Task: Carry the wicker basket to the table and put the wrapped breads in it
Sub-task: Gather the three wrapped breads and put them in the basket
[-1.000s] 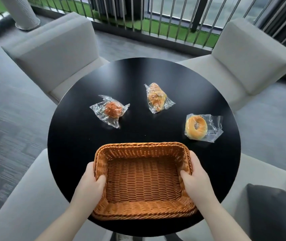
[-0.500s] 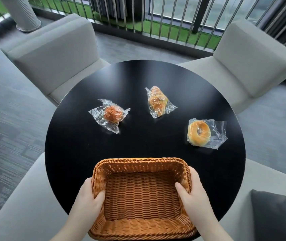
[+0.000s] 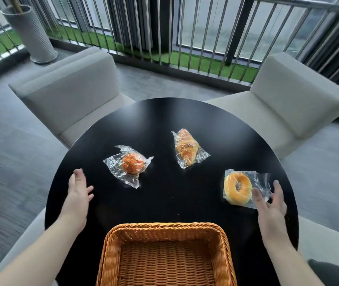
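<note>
Three wrapped breads lie on black worktop (image 3: 164,203), none in wicker basket (image 3: 164,254), which is set at near edge. Carrying step judged done; loading begins. Left hand (image 3: 77,195) spread, empty, near orange bun (image 3: 132,163). Right hand (image 3: 272,205) spread beside ring bread (image 3: 237,187), wrapper to be pinched next. Long bread (image 3: 186,150) untouched.

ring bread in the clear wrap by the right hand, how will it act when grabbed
The ring bread looks puffy, so probably light and squashable. Its loose, glossy clear wrap will likely crinkle and slip. Lying flat, it seems unlikely to roll.
</note>
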`<state>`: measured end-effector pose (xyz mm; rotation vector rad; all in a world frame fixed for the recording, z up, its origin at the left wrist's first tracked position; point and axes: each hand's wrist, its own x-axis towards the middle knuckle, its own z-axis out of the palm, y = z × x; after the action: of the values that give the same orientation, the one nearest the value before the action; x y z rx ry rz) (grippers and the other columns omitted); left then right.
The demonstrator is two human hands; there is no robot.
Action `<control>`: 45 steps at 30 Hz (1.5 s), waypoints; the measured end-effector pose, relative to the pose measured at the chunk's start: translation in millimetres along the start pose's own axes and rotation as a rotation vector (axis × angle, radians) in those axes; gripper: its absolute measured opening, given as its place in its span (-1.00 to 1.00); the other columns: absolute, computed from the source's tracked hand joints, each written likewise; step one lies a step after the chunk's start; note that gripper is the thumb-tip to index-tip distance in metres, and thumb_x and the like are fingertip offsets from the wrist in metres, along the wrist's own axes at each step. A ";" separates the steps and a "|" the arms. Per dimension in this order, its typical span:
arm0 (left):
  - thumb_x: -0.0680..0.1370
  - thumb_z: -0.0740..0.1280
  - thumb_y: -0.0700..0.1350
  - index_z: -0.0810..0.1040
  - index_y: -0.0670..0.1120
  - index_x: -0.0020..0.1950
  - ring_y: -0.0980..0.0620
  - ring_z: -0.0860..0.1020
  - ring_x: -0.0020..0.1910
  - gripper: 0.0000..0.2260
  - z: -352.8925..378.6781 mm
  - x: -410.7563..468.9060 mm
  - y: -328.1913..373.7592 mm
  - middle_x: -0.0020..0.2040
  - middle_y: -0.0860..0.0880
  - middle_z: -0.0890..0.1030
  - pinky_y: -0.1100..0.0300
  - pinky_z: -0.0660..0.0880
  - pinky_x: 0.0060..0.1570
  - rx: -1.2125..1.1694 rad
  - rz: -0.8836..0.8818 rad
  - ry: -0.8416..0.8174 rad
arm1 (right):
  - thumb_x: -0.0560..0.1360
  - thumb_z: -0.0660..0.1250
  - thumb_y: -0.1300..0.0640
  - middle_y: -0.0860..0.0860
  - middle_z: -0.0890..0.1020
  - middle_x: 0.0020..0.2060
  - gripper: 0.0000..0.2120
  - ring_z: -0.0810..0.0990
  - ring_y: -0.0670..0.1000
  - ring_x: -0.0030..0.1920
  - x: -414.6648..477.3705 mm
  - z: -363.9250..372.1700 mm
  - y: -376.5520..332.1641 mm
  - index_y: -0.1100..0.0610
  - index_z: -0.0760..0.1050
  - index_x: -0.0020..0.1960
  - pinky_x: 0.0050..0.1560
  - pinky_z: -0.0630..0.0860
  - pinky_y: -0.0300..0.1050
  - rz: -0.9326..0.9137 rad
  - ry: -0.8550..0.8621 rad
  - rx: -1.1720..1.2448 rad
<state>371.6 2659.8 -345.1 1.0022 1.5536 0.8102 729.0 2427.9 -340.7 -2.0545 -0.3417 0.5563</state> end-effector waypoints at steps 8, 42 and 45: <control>0.52 -0.04 0.53 0.10 0.21 0.64 -0.11 0.17 0.62 -0.25 65.0 28.7 5.7 0.66 -0.01 0.16 -0.19 0.07 0.57 0.101 -0.023 -0.117 | 0.39 0.31 -0.35 0.08 0.17 0.55 -0.11 0.29 0.22 0.49 30.9 42.8 -5.4 -0.14 0.11 0.63 0.39 0.40 0.17 -0.040 -0.037 -0.120; 0.42 0.30 0.40 0.43 0.24 0.39 -0.10 0.54 0.28 -0.43 202.4 16.6 6.8 0.31 0.01 0.48 -0.13 0.57 0.22 0.323 0.125 -0.418 | 0.52 0.30 -0.34 -0.10 0.22 0.34 -0.28 0.57 -0.05 0.06 82.3 162.2 -62.5 -0.30 0.09 0.59 -0.08 0.58 -0.21 -0.295 -0.580 -0.405; 0.43 0.29 0.39 0.40 0.24 0.38 -0.09 0.54 0.25 -0.44 195.0 9.0 2.2 0.30 -0.02 0.48 -0.13 0.59 0.20 0.365 0.107 -0.422 | 0.52 0.29 -0.34 -0.11 0.21 0.34 -0.32 0.57 -0.05 0.05 72.1 155.7 -57.5 -0.30 0.12 0.56 0.01 0.66 -0.10 -0.320 -0.623 -0.430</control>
<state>562.2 2667.9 -386.2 1.4287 1.3083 0.3540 709.8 2603.6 -379.2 -2.1171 -1.2223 0.9794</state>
